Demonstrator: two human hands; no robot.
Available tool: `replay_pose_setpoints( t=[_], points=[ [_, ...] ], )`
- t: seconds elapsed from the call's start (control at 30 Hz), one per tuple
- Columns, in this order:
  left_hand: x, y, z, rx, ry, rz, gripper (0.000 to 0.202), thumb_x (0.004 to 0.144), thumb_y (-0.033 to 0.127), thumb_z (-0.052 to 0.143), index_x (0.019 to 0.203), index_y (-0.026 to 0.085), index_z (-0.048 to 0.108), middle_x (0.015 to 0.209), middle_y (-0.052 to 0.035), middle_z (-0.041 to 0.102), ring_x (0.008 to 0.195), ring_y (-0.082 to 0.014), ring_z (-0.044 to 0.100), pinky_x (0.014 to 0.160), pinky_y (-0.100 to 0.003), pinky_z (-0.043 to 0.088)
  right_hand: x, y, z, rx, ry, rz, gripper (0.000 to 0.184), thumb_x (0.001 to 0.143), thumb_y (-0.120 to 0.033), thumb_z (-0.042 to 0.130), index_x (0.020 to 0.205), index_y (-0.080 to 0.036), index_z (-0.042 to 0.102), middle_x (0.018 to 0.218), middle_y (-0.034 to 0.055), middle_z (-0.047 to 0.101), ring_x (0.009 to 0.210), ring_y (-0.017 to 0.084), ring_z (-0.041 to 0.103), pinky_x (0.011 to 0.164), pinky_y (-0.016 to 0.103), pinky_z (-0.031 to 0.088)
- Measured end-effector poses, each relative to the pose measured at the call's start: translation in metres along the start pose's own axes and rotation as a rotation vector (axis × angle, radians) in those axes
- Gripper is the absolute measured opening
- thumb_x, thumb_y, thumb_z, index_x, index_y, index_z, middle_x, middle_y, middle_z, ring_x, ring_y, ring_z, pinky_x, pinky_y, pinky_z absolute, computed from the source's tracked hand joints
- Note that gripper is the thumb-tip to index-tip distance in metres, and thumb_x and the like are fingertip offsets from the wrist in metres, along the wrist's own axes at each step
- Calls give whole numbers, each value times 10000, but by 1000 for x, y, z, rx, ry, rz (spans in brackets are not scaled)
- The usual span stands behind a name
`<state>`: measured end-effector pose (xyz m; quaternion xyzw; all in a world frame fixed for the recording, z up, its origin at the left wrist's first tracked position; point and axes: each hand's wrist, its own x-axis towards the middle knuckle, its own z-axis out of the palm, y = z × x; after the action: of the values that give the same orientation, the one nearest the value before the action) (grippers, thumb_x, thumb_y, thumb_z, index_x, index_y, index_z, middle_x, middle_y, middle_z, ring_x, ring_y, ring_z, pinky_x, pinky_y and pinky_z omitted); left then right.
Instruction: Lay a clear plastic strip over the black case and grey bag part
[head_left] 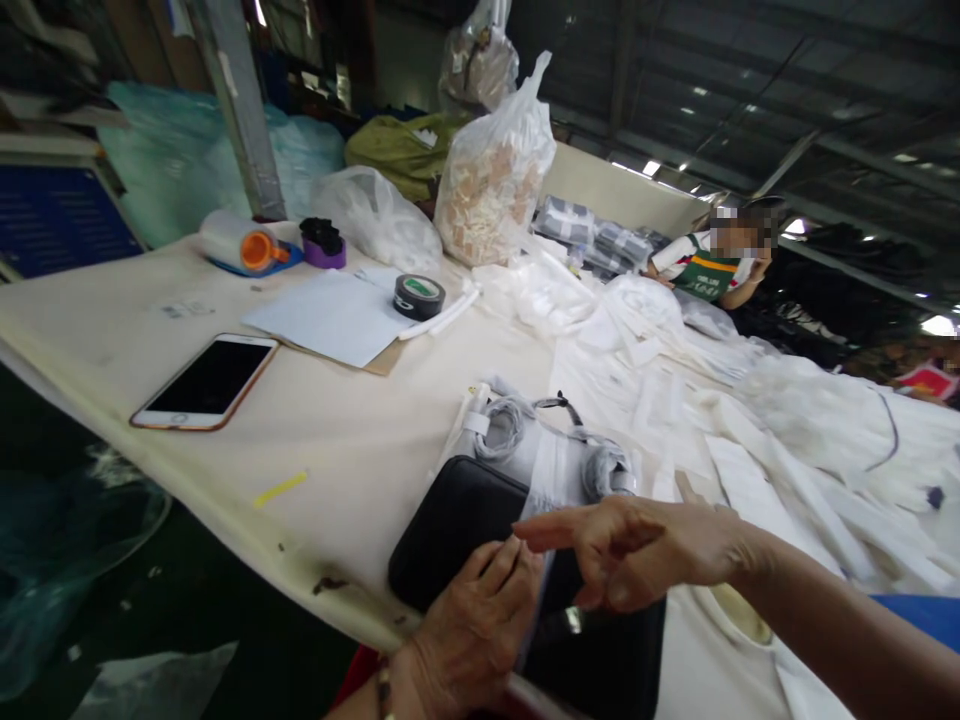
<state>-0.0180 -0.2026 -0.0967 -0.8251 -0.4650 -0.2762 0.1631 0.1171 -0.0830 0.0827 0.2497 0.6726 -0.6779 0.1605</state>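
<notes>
The left hand (480, 620) lies with its fingers (499, 570) close together and slightly bent, pressing on a clear, glossy plastic strip (551, 485); the right hand (637, 555) stretches its index finger just above them, the others loosely curled, and whether they grip anything I cannot tell. Beneath both hands, at the table's near edge, sits a matte black, round-cornered, flat-topped case (457, 520), smooth and dark, with the strip running across it and partly hidden by the hands. At its twelve o'clock, touching, are pale grey cords (501, 428) wound in ridged loops. The cream tabletop (360, 430) spreads beyond: at ten o'clock a white, glass-fronted phone (210, 380) with an orange-brown edge; at eleven a black, round tape roll (418, 297) near pale blue sheets (330, 315); at twelve, farther off, a crinkled translucent bag (495, 190) of tan and white scraps; at two, limp white strips (765, 480) in overlapping folds.
</notes>
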Motion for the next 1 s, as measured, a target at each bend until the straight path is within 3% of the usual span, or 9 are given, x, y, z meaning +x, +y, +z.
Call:
replay_pose_setpoints(
  t=[0.17, 0.23, 0.33, 0.43, 0.53, 0.67, 1.0],
  points=[
    [2, -1, -4, 19, 28, 6, 388, 875, 188, 313, 1187, 93, 523, 1214, -104, 538, 1153, -218, 460, 986, -332, 353, 14, 9, -9, 146, 41, 56, 82, 623, -200, 620, 620, -144, 560, 1349, 131, 434, 1244, 291, 400, 828, 335, 473],
    [2, -1, -4, 29, 50, 2, 405, 879, 173, 289, 1203, 87, 516, 1221, -102, 538, 1172, -221, 445, 1004, -329, 337, 18, 11, -12, 92, 61, 63, 77, 626, -198, 586, 604, -147, 532, 1264, 128, 493, 1138, 277, 490, 744, 311, 496],
    [0, -2, -4, 47, 27, 17, 420, 887, 195, 286, 1231, 77, 495, 1265, -121, 514, 1190, -224, 431, 1009, -328, 334, 24, 14, -14, -294, 142, 62, 17, 615, -141, 515, 606, -151, 524, 909, 62, 587, 804, 175, 567, 609, 241, 455],
    [-1, -2, -4, 59, 1, 32, 427, 884, 208, 296, 1245, 78, 482, 1322, -139, 471, 1198, -230, 430, 999, -333, 348, 27, 13, -12, -782, 239, 92, 104, 596, -64, 480, 602, -154, 532, 692, -8, 526, 588, 96, 470, 550, 205, 369],
    [-1, -1, -3, 52, 3, 27, 423, 883, 192, 287, 1236, 82, 493, 1330, -143, 467, 1200, -234, 434, 1001, -337, 346, 28, 7, -7, -1046, 283, 171, 113, 633, -59, 479, 602, -161, 518, 663, -2, 541, 562, 93, 460, 537, 202, 332],
    [0, -1, -2, 51, 15, 23, 418, 887, 181, 279, 1224, 81, 505, 1305, -137, 491, 1206, -240, 431, 1016, -346, 330, 29, 2, -5, -1224, 323, 225, 101, 703, -122, 467, 638, -180, 519, 609, 15, 566, 555, 119, 484, 539, 223, 304],
    [2, -1, -2, 44, 42, 23, 431, 898, 198, 245, 1199, 82, 531, 1258, -134, 529, 1186, -234, 446, 1012, -337, 326, 37, 3, -21, -1319, 355, 249, 128, 696, -151, 460, 673, -193, 579, 562, 16, 563, 510, 127, 461, 489, 237, 243]
  ],
)
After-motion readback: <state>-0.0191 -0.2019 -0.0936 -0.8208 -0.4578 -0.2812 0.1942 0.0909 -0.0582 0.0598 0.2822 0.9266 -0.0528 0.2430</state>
